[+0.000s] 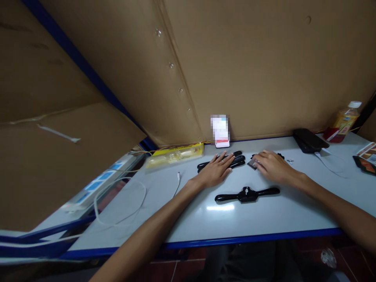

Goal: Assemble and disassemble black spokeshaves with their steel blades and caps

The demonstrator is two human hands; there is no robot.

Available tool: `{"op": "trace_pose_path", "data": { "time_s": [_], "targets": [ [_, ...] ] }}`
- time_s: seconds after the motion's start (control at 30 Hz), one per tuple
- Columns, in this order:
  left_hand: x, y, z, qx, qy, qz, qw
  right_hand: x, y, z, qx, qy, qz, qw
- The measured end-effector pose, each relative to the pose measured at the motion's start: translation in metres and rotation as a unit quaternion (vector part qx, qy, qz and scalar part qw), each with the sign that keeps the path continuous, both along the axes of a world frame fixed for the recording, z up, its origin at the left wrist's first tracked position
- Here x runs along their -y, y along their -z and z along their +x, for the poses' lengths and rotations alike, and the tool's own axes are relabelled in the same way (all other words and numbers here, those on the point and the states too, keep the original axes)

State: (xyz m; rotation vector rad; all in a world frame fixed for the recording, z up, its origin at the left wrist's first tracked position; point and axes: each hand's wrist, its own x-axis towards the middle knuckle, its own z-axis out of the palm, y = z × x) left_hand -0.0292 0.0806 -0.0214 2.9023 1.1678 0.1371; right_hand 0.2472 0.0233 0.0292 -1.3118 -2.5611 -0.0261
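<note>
My left hand lies with its fingers stretched out across several glossy black spokeshave bodies placed side by side. My right hand has its fingers curled down at the table, pinching a small flat grey blade. Small black parts show partly behind that hand. Just right of them are small silvery screws. Nearer to me, a black spokeshave rests crosswise on the table, apart from both hands, its two handles pointing left and right.
A lit phone leans on the cardboard wall behind. A yellow package and white cable lie left, beside a power strip. To the right are a black power bank, a bottle and another dark device.
</note>
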Motion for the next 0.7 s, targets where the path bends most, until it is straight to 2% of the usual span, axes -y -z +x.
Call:
{"op": "trace_pose_path", "data": {
  "time_s": [0.13,0.27,0.5,0.7],
  "targets": [
    [-0.003,0.001,-0.003,0.005,-0.006,0.007,1.000,0.025,-0.014,-0.004,0.020,-0.078,-0.097,0.992],
    [-0.004,0.001,-0.006,0.013,-0.009,0.010,1.000,0.040,-0.014,-0.008,0.054,-0.127,-0.151,0.979],
    [-0.008,0.002,-0.007,0.023,-0.021,0.005,0.999,0.041,-0.016,-0.009,0.067,-0.120,-0.182,0.974],
    [-0.008,0.003,-0.007,0.027,-0.030,0.010,0.999,0.040,-0.008,-0.013,0.051,-0.124,-0.159,0.978]
  ]
}}
